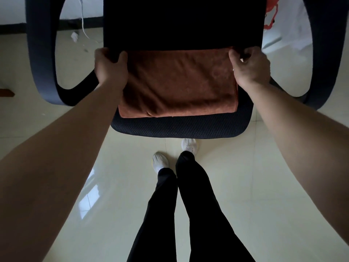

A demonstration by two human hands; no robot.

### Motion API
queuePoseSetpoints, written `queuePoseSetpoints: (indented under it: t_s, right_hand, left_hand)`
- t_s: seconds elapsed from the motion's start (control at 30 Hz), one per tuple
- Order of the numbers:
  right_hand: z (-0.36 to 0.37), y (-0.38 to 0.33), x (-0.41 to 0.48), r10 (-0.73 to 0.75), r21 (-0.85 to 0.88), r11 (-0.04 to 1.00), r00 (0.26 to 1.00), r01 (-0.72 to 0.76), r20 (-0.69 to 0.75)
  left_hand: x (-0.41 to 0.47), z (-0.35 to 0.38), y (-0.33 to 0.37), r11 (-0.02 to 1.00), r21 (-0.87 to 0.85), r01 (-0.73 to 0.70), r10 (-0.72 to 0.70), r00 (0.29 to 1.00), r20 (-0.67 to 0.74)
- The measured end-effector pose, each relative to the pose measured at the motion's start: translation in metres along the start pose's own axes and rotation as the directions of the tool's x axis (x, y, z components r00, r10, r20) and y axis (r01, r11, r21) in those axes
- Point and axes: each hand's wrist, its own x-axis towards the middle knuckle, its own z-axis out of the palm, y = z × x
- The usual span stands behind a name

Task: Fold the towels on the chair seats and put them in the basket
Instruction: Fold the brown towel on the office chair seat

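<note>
A brown towel [177,84] lies folded flat on the black mesh seat [179,127] of an office chair. My left hand [110,67] grips the towel's far left corner, close to the black backrest [181,21]. My right hand [250,68] pinches the far right corner with curled fingers. The towel's near edge lies a little short of the seat's front rim. No basket is in view.
The chair's dark armrests curve down on the left [43,53] and right [321,53]. My legs and white shoes [160,161] stand on pale glossy floor tiles in front of the seat. A white cord and scrap [75,36] lie on the floor behind.
</note>
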Motion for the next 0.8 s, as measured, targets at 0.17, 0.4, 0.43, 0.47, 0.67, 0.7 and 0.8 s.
queuePoseSetpoints:
  t_s: [0.17,0.4,0.43,0.47,0.67,0.7,0.8]
  right_hand:
    - [0.0,0.015,-0.026,0.151,-0.047,0.988,0.983,-0.146,0.108]
    - [0.01,0.035,-0.035,0.09,-0.202,0.979,0.963,-0.038,0.253]
    - [0.009,0.035,-0.036,0.074,-0.22,0.975,0.96,-0.014,0.269]
    - [0.008,0.035,-0.037,0.054,-0.233,0.972,0.96,0.012,0.275]
    - [0.002,0.038,-0.039,0.072,-0.211,0.977,0.972,-0.024,0.222]
    - [0.004,0.037,-0.041,0.097,-0.206,0.977,0.975,-0.055,0.199]
    - [0.015,0.035,-0.051,0.078,-0.239,0.969,0.992,-0.054,0.094]
  left_hand:
    - [-0.059,0.017,0.002,0.549,0.522,-0.653,0.611,0.74,0.282]
    - [-0.057,0.053,-0.026,-0.02,0.455,-0.89,0.516,0.381,0.767]
    - [-0.056,0.056,-0.027,-0.008,0.463,-0.886,0.508,0.395,0.765]
    - [-0.056,0.057,-0.028,0.001,0.47,-0.883,0.5,0.408,0.764]
    - [-0.066,0.05,-0.025,0.08,0.528,-0.846,0.522,0.487,0.701]
    - [-0.068,0.046,-0.031,0.124,0.553,-0.824,0.53,0.526,0.665]
    - [-0.065,0.027,-0.057,0.264,0.605,-0.751,0.535,0.636,0.556]
